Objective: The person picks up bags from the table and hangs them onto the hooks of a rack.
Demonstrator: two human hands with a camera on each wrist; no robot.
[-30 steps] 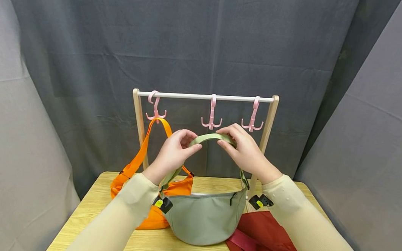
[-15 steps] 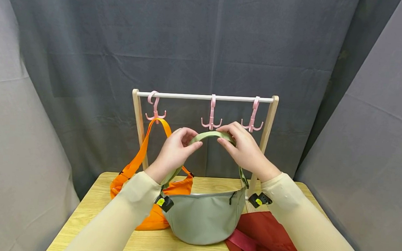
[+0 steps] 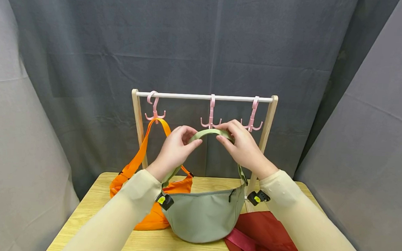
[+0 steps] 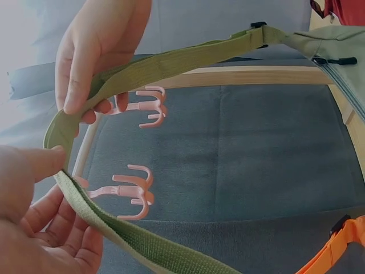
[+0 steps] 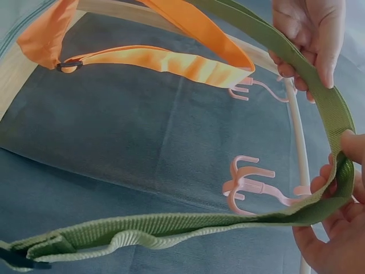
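A sage-green waist bag [image 3: 204, 216] hangs from its green strap [image 3: 209, 132], zip side up, low over the table. My left hand [image 3: 175, 148] pinches the strap between thumb and fingers on the left; my right hand [image 3: 242, 146] pinches it on the right, so the strap arches between them. This arch overlaps the foot of the middle pink hook [image 3: 211, 112] in the head view. In the left wrist view the strap [image 4: 171, 63] runs from both hands to a black buckle. The right wrist view shows the doubled webbing strap [image 5: 171, 225] sagging below my fingers.
A rack with a white rail [image 3: 185, 96] carries more pink hooks, left [image 3: 155, 110] and right [image 3: 253, 117]. An orange bag [image 3: 153, 217] hangs by its strap from the left hook, resting on the wooden table [image 3: 79, 233]. A dark red bag [image 3: 267, 235] lies front right.
Both hands have risen slightly, bringing the green strap up toward the middle hook, and the green bag has lifted a little. The orange and red bags stay put.
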